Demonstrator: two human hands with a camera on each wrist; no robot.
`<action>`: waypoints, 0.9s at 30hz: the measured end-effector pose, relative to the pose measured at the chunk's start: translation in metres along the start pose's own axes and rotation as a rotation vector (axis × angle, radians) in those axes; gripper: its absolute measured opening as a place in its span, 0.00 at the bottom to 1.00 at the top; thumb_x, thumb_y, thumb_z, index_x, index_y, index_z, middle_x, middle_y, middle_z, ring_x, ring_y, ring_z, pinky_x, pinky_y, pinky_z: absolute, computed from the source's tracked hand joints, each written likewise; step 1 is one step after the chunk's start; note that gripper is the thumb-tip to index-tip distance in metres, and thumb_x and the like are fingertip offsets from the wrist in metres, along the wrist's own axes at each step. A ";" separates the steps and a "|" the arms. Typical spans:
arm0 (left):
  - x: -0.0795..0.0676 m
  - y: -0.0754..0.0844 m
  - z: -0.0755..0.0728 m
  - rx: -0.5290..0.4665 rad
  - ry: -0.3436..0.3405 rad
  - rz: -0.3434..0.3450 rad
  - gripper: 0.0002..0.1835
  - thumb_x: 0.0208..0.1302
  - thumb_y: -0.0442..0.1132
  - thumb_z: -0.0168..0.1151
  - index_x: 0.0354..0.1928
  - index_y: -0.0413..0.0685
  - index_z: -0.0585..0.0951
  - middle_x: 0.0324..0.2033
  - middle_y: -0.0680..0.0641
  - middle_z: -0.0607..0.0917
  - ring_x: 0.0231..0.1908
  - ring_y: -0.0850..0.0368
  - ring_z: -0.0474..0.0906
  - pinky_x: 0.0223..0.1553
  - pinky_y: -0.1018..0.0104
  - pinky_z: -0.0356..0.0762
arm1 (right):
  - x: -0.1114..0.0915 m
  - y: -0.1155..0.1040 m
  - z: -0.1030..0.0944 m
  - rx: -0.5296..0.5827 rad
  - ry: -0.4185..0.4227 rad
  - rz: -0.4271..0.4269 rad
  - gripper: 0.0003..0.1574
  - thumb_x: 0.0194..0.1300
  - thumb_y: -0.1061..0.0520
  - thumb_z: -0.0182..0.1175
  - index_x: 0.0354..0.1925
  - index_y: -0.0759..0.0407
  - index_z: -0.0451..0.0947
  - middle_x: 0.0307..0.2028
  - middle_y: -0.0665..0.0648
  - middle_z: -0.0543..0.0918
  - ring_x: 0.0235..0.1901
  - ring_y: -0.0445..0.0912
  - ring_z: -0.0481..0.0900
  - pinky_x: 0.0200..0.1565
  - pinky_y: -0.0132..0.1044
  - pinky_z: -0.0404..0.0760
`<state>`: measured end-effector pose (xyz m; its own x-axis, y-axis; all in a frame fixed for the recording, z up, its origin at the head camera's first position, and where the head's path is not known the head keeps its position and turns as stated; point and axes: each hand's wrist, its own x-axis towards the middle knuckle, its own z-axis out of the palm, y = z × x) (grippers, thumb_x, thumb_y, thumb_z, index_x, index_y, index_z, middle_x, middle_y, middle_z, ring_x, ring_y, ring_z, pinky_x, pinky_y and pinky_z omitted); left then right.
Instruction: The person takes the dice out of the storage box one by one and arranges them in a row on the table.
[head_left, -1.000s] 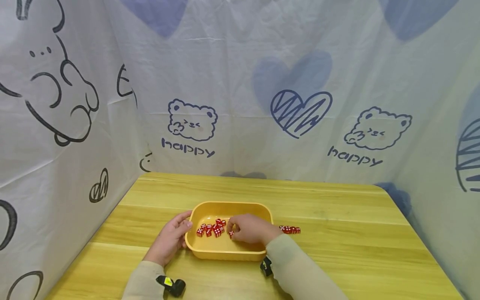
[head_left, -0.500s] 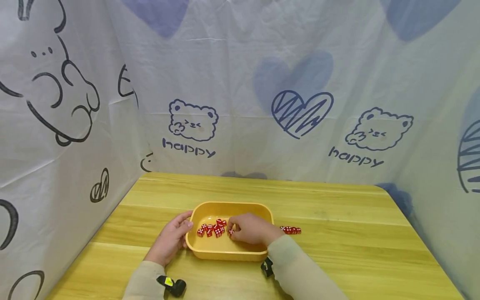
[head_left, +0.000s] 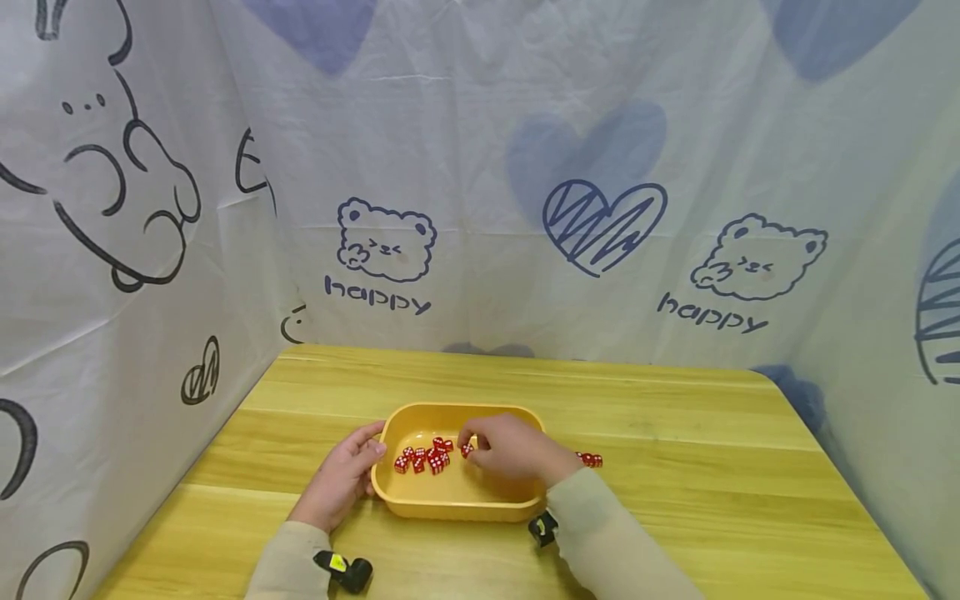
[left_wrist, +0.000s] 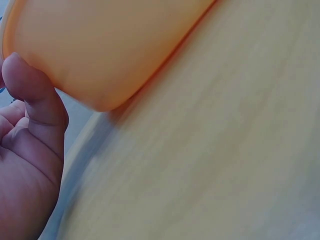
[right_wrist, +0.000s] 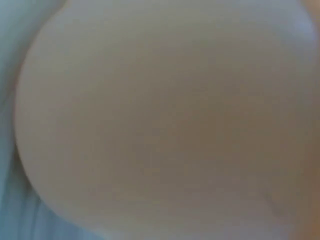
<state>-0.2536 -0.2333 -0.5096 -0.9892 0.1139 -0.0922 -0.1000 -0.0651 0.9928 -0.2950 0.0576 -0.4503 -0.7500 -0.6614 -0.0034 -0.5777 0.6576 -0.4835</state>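
Observation:
A yellow plastic tray point(head_left: 450, 510) stands on the wooden table, with several red dice point(head_left: 418, 455) with white pips clustered in its left half. My left hand point(head_left: 341, 477) grips the tray's left end, thumb on the rim; the left wrist view shows that thumb point(left_wrist: 35, 95) against the tray wall point(left_wrist: 110, 50). Above the tray floor, my right hand point(head_left: 510, 450) pinches one red die point(head_left: 467, 450) between thumb and fingers, just right of the cluster. Only blurred, close-up skin fills most of the right wrist view.
A short row of red dice point(head_left: 592, 460) lies on the table point(head_left: 697, 483) right of the tray, partly hidden by the right wrist. Behind the table hangs a white printed cloth point(head_left: 480, 317). Black wrist cameras point(head_left: 352, 575) are strapped to both sleeves.
My right hand has lifted slightly and shifted right with the pinched die, covering more of the row outside the tray. My left hand and the tray stay put.

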 end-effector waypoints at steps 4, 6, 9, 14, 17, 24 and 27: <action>0.000 0.001 0.000 -0.010 0.000 -0.005 0.27 0.77 0.36 0.54 0.74 0.40 0.63 0.40 0.43 0.74 0.23 0.60 0.71 0.22 0.73 0.73 | -0.004 0.001 -0.008 -0.040 0.031 -0.015 0.10 0.69 0.53 0.63 0.49 0.45 0.82 0.26 0.43 0.75 0.27 0.38 0.72 0.32 0.34 0.74; 0.000 0.001 0.000 -0.015 0.000 -0.006 0.27 0.77 0.35 0.53 0.74 0.40 0.63 0.40 0.43 0.74 0.23 0.59 0.71 0.22 0.73 0.73 | -0.007 0.002 -0.012 -0.045 0.047 -0.021 0.10 0.69 0.53 0.63 0.48 0.45 0.82 0.26 0.43 0.75 0.26 0.39 0.71 0.32 0.35 0.74; 0.000 0.000 -0.001 -0.014 -0.003 -0.009 0.27 0.77 0.36 0.53 0.74 0.41 0.63 0.40 0.43 0.74 0.23 0.59 0.71 0.23 0.73 0.73 | -0.013 0.004 -0.018 -0.029 0.065 -0.015 0.09 0.69 0.53 0.63 0.48 0.47 0.83 0.25 0.44 0.74 0.25 0.39 0.70 0.30 0.36 0.73; 0.001 0.000 -0.001 -0.010 0.000 -0.015 0.27 0.77 0.36 0.54 0.74 0.41 0.63 0.41 0.43 0.74 0.23 0.59 0.71 0.23 0.73 0.73 | -0.022 0.012 -0.026 0.008 0.084 0.036 0.09 0.70 0.53 0.63 0.48 0.47 0.83 0.24 0.46 0.74 0.24 0.40 0.70 0.28 0.36 0.73; 0.001 0.000 0.000 -0.010 0.003 -0.014 0.27 0.77 0.36 0.54 0.74 0.41 0.63 0.41 0.42 0.74 0.24 0.59 0.71 0.23 0.73 0.73 | -0.028 0.019 -0.029 0.012 0.096 0.050 0.09 0.71 0.53 0.62 0.49 0.46 0.83 0.24 0.46 0.74 0.25 0.40 0.71 0.28 0.36 0.73; 0.001 0.000 -0.001 -0.011 -0.008 -0.005 0.28 0.77 0.37 0.54 0.74 0.41 0.63 0.41 0.43 0.74 0.23 0.60 0.71 0.23 0.72 0.73 | -0.046 0.039 -0.038 0.046 0.117 0.100 0.11 0.72 0.54 0.61 0.51 0.50 0.82 0.25 0.48 0.75 0.20 0.42 0.72 0.24 0.36 0.75; 0.001 -0.001 -0.001 -0.007 -0.007 -0.005 0.28 0.77 0.37 0.54 0.74 0.41 0.63 0.41 0.43 0.74 0.23 0.60 0.71 0.23 0.72 0.73 | -0.055 0.048 -0.041 0.074 0.127 0.136 0.12 0.72 0.54 0.61 0.53 0.51 0.81 0.25 0.49 0.75 0.17 0.43 0.73 0.22 0.38 0.76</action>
<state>-0.2542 -0.2343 -0.5106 -0.9879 0.1214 -0.0964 -0.1056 -0.0710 0.9919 -0.2946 0.1402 -0.4373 -0.8566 -0.5148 0.0349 -0.4468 0.7062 -0.5493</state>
